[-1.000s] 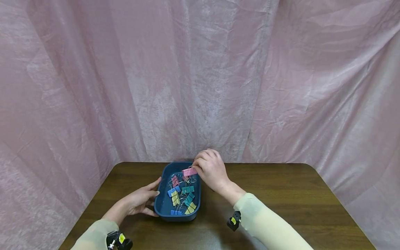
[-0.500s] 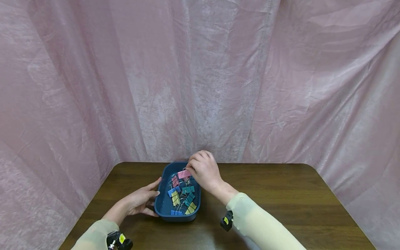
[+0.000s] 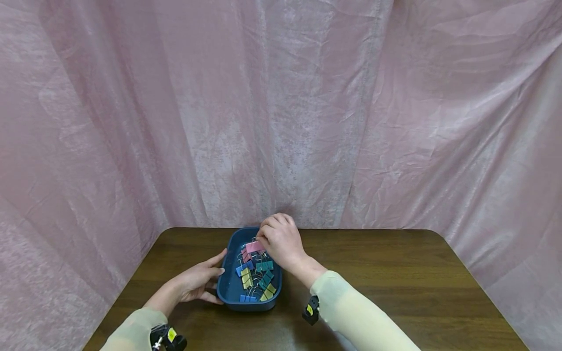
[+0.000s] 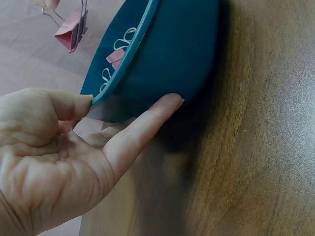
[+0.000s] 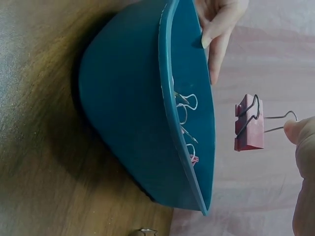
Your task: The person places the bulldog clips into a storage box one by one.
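A blue plastic bin [image 3: 277, 292] stands on the table with several binder clips inside. My left hand [image 3: 199, 282] holds its left side: the thumb tip is over the rim, and the fingers [image 4: 140, 132] lie along the outer wall. My right hand [image 3: 283, 243] pinches a wire handle of a pink binder clip [image 5: 251, 128] between thumb and finger. That clip hangs over the far part of the bin, its body pointing down in the wrist views. Below it in the bin are teal clips [image 3: 265, 266], yellow clips [image 3: 247, 279], blue clips [image 3: 248, 298] and other pink ones.
The brown wooden table [image 3: 386, 282] extends to both sides of the bin. A pink velvet curtain [image 3: 281, 122] hangs behind its far edge. A small wire loop [image 5: 146, 231] shows on the table at the bottom of the right wrist view.
My right hand has moved left and slightly down with the pink binder clip, from the bin's far right edge to over the clips. My left hand and the bin have stayed put.
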Demonstrator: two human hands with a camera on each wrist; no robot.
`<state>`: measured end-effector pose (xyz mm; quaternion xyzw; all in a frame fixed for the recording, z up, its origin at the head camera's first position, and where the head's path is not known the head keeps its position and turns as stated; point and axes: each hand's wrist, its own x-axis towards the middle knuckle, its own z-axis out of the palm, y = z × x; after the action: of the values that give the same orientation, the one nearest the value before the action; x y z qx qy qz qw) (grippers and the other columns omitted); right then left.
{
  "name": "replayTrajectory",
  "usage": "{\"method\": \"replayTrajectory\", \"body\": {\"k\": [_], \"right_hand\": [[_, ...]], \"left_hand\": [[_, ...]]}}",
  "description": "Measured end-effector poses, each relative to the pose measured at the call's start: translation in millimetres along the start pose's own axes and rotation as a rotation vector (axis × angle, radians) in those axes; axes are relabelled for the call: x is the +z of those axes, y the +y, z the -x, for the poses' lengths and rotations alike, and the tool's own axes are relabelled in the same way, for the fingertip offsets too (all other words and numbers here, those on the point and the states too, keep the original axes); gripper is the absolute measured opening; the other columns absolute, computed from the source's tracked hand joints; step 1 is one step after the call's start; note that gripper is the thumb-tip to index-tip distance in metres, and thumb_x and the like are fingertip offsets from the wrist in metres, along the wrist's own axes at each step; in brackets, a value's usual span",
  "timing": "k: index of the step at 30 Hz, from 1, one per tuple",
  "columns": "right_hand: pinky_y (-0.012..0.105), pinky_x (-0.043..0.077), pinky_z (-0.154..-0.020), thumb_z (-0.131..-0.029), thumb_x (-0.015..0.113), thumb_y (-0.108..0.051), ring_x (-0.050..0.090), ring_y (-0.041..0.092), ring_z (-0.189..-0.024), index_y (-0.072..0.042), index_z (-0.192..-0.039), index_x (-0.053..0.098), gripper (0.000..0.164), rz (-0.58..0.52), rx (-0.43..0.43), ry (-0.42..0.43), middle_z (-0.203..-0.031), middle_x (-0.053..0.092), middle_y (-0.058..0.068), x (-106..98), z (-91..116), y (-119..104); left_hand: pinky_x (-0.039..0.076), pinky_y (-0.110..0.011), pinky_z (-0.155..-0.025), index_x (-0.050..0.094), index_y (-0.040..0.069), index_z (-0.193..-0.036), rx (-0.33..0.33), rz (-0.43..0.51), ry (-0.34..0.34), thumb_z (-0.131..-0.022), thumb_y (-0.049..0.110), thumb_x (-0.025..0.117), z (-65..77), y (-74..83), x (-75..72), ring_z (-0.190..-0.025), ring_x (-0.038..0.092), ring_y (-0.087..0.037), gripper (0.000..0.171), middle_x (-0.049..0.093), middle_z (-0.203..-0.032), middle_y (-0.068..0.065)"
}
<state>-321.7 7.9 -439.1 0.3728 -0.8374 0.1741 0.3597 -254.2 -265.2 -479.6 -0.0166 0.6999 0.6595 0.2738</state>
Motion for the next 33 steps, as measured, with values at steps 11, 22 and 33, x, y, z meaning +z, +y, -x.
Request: {"method": "replayTrajectory", "body": {"k": [11, 22, 33], "right_hand": [[0.040, 0.043, -0.104, -0.088, 0.083, -0.025, 0.060, 0.018, -0.104, -0.021, -0.085, 0.080, 0.006, 0.021, 0.030, -0.047, -0.096, 0.070, -0.007, 5.3, 1.9, -3.4], [0.040, 0.044, -0.103, -0.085, 0.085, -0.026, 0.060, 0.017, -0.105, -0.022, -0.083, 0.082, 0.005, 0.038, 0.037, -0.045, -0.095, 0.070, -0.008, 12.3, 4.5, -6.6], [0.043, 0.043, -0.105, -0.089, 0.080, -0.041, 0.056, 0.018, -0.115, -0.024, -0.117, 0.080, 0.032, 0.047, 0.128, -0.163, -0.114, 0.070, -0.007, 8.1, 7.3, -5.9]], "left_hand": [[0.055, -0.066, -0.078, 0.004, 0.023, -0.166, -0.006, 0.009, 0.009, -0.110, 0.014, 0.041, -0.4, -1.3, 0.0, -0.113, 0.063, -0.047, 0.067, 0.048, -0.138, -0.038], [0.056, -0.066, -0.078, 0.003, 0.023, -0.166, -0.006, 0.010, 0.011, -0.110, 0.014, 0.040, -0.8, -2.2, -0.1, -0.113, 0.063, -0.047, 0.068, 0.049, -0.137, -0.038], [0.055, -0.066, -0.078, 0.003, 0.023, -0.166, -0.004, 0.012, 0.005, -0.110, 0.014, 0.040, 0.1, -0.3, 0.2, -0.112, 0.064, -0.046, 0.068, 0.053, -0.133, -0.036]]}}
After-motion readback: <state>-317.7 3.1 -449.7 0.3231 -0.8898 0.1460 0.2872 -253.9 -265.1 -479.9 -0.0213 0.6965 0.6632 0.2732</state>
